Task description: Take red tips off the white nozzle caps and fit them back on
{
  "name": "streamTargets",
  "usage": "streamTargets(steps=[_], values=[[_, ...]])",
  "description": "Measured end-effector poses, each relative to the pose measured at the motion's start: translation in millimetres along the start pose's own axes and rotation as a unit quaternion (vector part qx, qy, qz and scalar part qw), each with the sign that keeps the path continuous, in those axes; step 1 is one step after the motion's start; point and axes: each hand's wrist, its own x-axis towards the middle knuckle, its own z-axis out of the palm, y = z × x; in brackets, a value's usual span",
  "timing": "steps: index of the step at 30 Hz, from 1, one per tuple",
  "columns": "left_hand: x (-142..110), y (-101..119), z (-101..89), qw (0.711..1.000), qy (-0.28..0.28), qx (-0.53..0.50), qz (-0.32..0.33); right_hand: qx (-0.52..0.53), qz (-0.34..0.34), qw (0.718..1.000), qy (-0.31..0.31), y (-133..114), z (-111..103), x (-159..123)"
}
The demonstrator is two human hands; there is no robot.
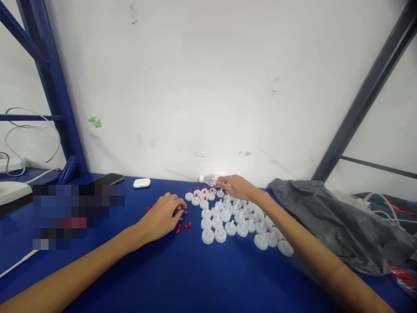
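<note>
Several white round caps [228, 217] lie in rows on the blue table [182, 278]; those at the far end carry small red plugs [204, 198]. Loose red plugs [184, 225] are scattered beside my left hand [164, 217], which rests palm down with its fingers curled over them. My right hand [236, 187] reaches over the far rows, fingertips pinched at a cap near a clear plastic bottle [210, 178] lying by the wall. What the fingers of either hand hold is too small to make out.
A grey plastic bag [332, 217] lies crumpled at the right, with white cables [384, 208] behind it. A dark phone [109, 178] and a white earbud case [142, 183] sit at the back left. Blue rack posts [52, 87] flank the white wall.
</note>
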Motion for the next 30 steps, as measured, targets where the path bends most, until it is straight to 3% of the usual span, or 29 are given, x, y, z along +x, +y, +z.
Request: streamTargets(steps=[6,12,14,17,23,26,30], values=[[1,7,-6.6,1.0,0.001,0.002,-0.008,0.026,-0.031,0.999,-0.018,-10,14,-1],[0,15,-20.5,0.998,0.051,-0.03,-0.03,0.045,-0.001,0.995,0.091,-20,-5,1],[-2,18,-23.2,0.994,0.084,-0.06,-0.04,0.062,-0.011,0.992,0.109,-35,-12,2],[-4,23,-24.5,0.991,0.114,-0.063,-0.028,0.096,-0.073,0.989,0.089,-68,-15,-1],[-5,26,-24.0,0.989,0.086,0.06,0.105,0.048,-0.179,0.981,0.066,-124,-20,-14],[-5,29,-25.0,0.988,0.063,0.031,0.136,0.05,-0.202,0.977,0.05,-128,-23,-15],[-6,35,-24.2,0.993,0.075,-0.073,0.059,0.014,-0.202,0.979,0.032,-106,-22,-6]])
